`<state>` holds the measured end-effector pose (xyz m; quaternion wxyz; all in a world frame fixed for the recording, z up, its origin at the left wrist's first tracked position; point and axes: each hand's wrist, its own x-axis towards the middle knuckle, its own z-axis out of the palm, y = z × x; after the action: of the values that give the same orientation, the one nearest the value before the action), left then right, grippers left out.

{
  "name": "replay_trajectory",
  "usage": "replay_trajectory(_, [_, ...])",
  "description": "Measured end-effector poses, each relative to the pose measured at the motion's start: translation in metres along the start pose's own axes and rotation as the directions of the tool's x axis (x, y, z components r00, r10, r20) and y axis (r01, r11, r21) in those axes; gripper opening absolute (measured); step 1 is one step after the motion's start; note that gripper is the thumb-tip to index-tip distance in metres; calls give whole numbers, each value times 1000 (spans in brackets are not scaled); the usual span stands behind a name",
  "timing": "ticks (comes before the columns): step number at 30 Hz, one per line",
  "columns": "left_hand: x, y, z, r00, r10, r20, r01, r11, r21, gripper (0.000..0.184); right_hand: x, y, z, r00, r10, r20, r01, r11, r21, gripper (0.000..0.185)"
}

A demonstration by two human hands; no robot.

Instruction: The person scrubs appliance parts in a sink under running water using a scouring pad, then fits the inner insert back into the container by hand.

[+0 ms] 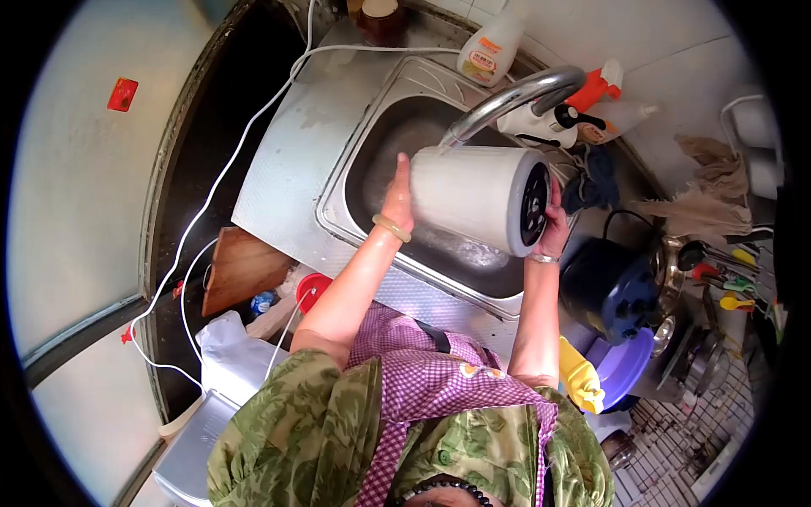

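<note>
Over sink [372,156], two hands [399,196] [554,233], one container [469,193]

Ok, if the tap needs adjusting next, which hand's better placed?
Right hand, probably: it holds the white container near its black end, closer to the tap's body; the left hand is farther, at the other end.

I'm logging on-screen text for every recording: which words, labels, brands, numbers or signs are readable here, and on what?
None can be read with certainty.
White plastic bottle with orange-printed label: print too small and blurred.
Translucent plastic bottle with orange label: too blurred.
Small red rectangular card: pale marks, too small.
Black round end of the white cylindrical container: pale marks, unclear whether lettering.
</note>
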<state>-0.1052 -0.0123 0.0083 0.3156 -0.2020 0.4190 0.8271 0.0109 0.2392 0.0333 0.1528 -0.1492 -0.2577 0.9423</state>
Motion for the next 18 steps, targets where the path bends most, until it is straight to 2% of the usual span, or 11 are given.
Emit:
replay_trajectory(2, [10, -7, 4, 1000, 1, -25, 2, 989, 145, 74, -5, -14, 13, 1000, -3, 15, 4, 999, -52, 67])
replay_trajectory(4, [21, -4, 14, 998, -14, -60, 30, 962, 271, 72, -7, -23, 32, 998, 4, -65, -14, 989, -149, 60])
replay_trajectory(6, [40, -10, 6, 997, -78, -21, 81, 965, 251, 70, -3, -18, 41, 990, -29, -141, -17, 949, -315, 55])
replay_trajectory(7, [47, -13, 0, 995, -104, -4, 102, 964, 245, 69, 0, -14, 51, 996, -33, -81, -4, 908, -419, 52])
replay_trajectory(10, [47, -13, -15, 984, -177, -26, 179, 979, 102, 67, 14, 2, 71, 996, 8, -86, -51, 857, -513, 50])
replay_trajectory(13, [23, -8, -16, 957, -249, -147, 246, 969, -39, 65, 41, 18, 70, 991, 59, -116, -115, 821, -560, 52])
replay_trajectory(14, [23, -7, -20, 950, -290, -115, 278, 954, -109, 65, 52, 23, 69, 987, 64, -145, -137, 799, -585, 52])
replay_trajectory(16, [29, -15, -36, 928, -369, -46, 347, 904, -248, 65, 73, 33, 70, 980, 123, -158, -189, 827, -530, 53])
replay_trajectory(18, [33, -22, -49, 935, -344, -80, 309, 906, -289, 63, 91, 43, 74, 972, 205, -112, -234, 870, -434, 53])
